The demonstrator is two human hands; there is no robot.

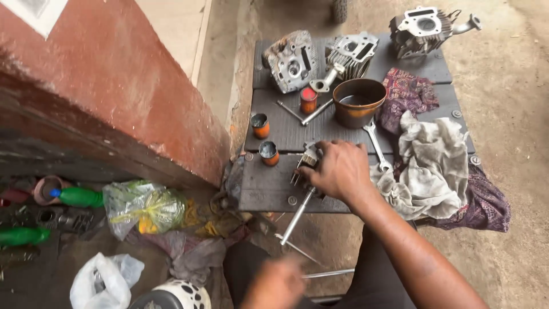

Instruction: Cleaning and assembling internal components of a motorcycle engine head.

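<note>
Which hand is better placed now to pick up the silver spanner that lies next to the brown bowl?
Probably the right hand. It rests on the small metal part on the dark board, close beside the silver spanner. The left hand is low, blurred and off the board.

One head-worn view: we look steeply down and forward, close over our hands, onto the dark wooden bench [274,189] and dirt floor [514,114].

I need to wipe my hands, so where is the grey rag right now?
In the head view the grey rag lies on the right side of the dark board, just right of the right hand, on top of a patterned purple cloth.
</note>
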